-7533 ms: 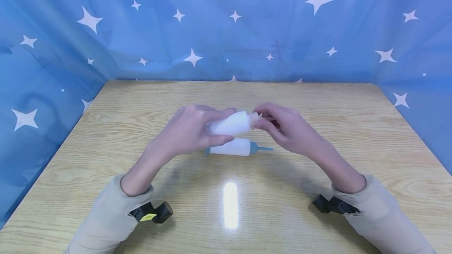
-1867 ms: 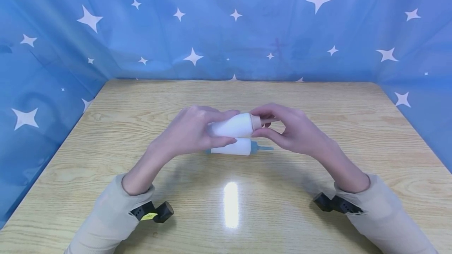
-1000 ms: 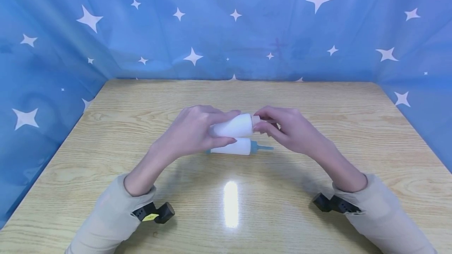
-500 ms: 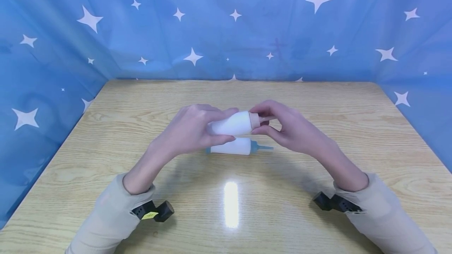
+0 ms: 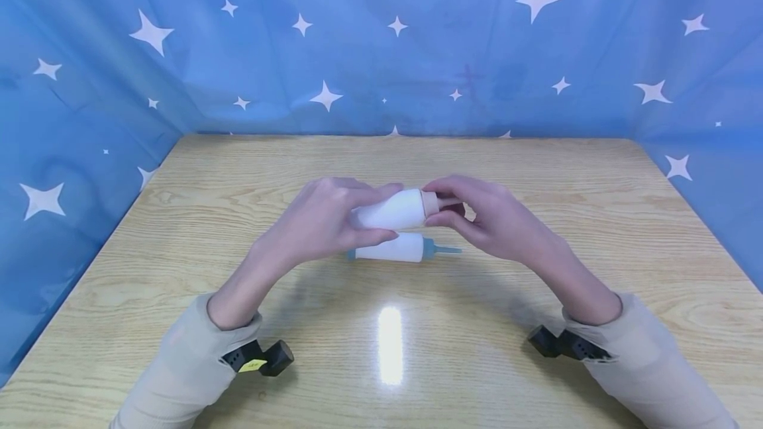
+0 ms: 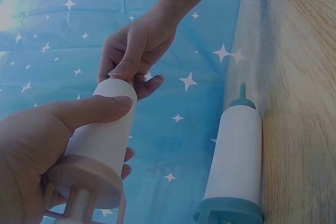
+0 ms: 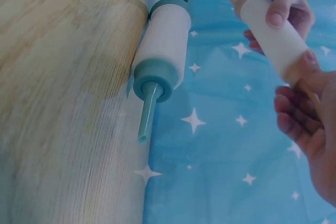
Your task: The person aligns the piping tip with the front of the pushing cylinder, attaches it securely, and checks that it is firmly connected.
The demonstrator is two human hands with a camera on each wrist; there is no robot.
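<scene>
My left hand grips the white body of a syringe-like dispenser, held over the table and tilted slightly. Its other end, seen in the left wrist view, has a beige flange with bars around a pale central rod. My right hand pinches the beige nozzle cap between thumb and fingers; the slim nozzle runs back under the palm. A second dispenser, white with teal ends, lies on the table just in front, its teal nozzle pointing right.
The wooden table spreads around both hands. A blue curtain with white stars hangs behind it and at the sides. Each sleeve carries a black wrist camera, one on the left and one on the right.
One second ago my right fingers sat farther out on the beige cap; now they pinch it close to the white body. The left hand and the teal-ended dispenser have hardly moved.
</scene>
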